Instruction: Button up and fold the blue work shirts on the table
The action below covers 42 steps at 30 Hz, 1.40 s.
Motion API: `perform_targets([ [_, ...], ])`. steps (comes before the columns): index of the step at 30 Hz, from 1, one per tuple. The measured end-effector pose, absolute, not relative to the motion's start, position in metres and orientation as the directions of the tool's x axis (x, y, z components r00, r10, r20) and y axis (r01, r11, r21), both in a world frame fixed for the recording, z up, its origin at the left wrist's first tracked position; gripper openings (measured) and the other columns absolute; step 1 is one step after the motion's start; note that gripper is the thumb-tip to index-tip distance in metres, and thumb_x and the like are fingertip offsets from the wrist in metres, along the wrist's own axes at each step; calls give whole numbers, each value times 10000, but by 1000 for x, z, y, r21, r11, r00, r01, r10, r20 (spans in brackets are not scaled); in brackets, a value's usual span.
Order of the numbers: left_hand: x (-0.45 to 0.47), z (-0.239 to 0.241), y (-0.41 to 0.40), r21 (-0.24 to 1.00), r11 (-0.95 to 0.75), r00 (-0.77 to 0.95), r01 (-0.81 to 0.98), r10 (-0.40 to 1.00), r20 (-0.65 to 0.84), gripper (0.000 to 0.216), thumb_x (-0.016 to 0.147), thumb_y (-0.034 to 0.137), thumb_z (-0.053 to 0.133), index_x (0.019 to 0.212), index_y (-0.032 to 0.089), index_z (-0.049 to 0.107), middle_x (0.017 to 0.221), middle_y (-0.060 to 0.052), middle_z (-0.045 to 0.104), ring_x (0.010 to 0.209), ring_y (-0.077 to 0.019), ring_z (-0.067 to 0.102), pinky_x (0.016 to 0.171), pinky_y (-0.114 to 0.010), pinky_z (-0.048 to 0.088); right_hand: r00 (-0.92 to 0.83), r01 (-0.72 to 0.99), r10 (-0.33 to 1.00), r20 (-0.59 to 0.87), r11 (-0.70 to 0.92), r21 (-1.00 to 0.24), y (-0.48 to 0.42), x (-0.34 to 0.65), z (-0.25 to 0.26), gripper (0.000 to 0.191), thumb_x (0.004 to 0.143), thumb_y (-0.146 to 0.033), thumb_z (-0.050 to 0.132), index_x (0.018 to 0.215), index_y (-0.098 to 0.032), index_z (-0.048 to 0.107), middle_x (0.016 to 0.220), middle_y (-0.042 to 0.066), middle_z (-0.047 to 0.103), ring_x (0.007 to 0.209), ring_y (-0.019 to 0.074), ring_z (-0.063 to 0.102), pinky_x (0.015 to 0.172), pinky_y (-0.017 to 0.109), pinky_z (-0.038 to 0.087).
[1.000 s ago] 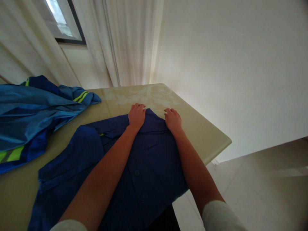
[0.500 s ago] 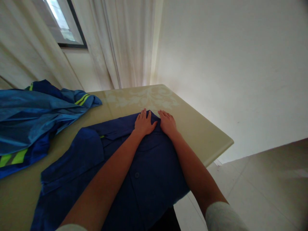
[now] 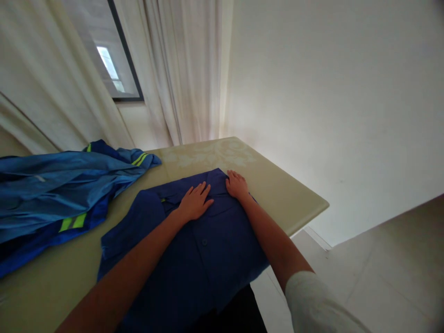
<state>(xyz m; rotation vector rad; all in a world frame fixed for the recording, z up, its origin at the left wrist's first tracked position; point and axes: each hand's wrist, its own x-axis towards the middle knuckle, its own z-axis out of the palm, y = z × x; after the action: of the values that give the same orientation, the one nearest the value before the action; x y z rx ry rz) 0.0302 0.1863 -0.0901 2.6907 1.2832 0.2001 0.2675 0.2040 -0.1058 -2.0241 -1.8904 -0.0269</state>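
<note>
A dark blue buttoned work shirt (image 3: 222,240) lies partly folded on the table, its near part hanging over the front edge. On the folded-over strip of cloth, my left hand (image 3: 196,201) rests flat with fingers spread. My right hand (image 3: 237,184) lies at the shirt's far right corner, fingers stretched forward along its edge. The collar (image 3: 148,208) points to the left. One button shows on the front, and a small bit of yellow-green peeks out near the collar.
A second blue garment (image 3: 69,185) with yellow-green reflective bands lies crumpled on the left of the pale tabletop (image 3: 277,199). Cream curtains (image 3: 194,69) and a window (image 3: 111,64) stand behind the table. A white wall (image 3: 329,115) rises on the right above the tiled floor (image 3: 374,277).
My left hand has slid left and nearer along the folded strip, away from the corner. My right hand stays at the corner. The view has shifted slightly.
</note>
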Motion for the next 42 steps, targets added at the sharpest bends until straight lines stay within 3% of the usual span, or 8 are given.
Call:
perform_targets([
  [7,-101,-109,52,151,-540,535,828,841,77,629,1063,560,366,1632,303,438,1716,-48,346,1578,-271,362,1308,-489,268,108,937,834,541,96,-335,195,266,-95,445,1052,-290,428,1438,-123,571,1436,187,636,1356,300,539,1185,471,359],
  [11,-162,-132,-45,176,-520,435,836,824,363,508,1059,466,471,1525,288,567,1574,-66,576,1424,-273,563,1236,-506,385,78,865,689,721,313,-392,162,270,-80,384,1007,-283,484,1344,-155,615,1336,178,669,1237,298,593,1134,491,418],
  [15,-200,-167,-144,383,-332,37,862,794,606,252,1008,388,569,1167,277,728,1167,-95,761,1107,-282,703,1067,-497,521,211,743,602,770,413,-527,82,286,-78,424,1010,-411,557,1375,-195,568,1297,154,648,1084,265,637,1011,474,507],
  [19,-202,-207,-198,771,0,-318,637,911,263,473,913,601,641,1232,253,648,1179,-112,726,969,-296,730,797,-458,638,490,668,541,684,271,-693,-12,308,-108,460,972,-493,619,1319,-197,558,1170,110,618,995,242,619,923,437,521],
  [23,-176,-227,-199,947,73,-391,314,918,59,718,859,674,668,1446,288,521,1508,-118,588,1306,-340,641,934,-467,634,673,513,554,490,127,-849,-71,322,-154,543,889,-570,692,1261,-214,519,1173,95,566,951,220,601,826,379,519],
  [29,-156,-219,-180,945,125,-297,303,954,-31,610,796,678,730,1194,218,683,1155,-98,745,1130,-340,713,1095,-555,537,548,312,813,195,18,-950,-93,325,-185,577,807,-735,696,1071,-233,591,1002,61,651,806,215,599,682,341,493],
  [34,-151,-197,-178,951,226,-163,212,967,-193,550,779,659,749,1083,201,756,1172,-108,795,1176,-361,717,1143,-517,513,398,277,913,91,-25,-961,-97,333,-181,545,779,-764,724,810,-227,639,706,11,587,664,188,512,614,325,422],
  [42,-137,-163,-191,911,410,-102,-45,905,-412,497,667,660,853,860,207,794,980,-96,831,1008,-384,775,980,-495,621,203,-17,958,-200,-201,-979,-102,333,-170,585,640,-717,874,920,-221,738,922,85,788,926,317,734,877,470,562],
])
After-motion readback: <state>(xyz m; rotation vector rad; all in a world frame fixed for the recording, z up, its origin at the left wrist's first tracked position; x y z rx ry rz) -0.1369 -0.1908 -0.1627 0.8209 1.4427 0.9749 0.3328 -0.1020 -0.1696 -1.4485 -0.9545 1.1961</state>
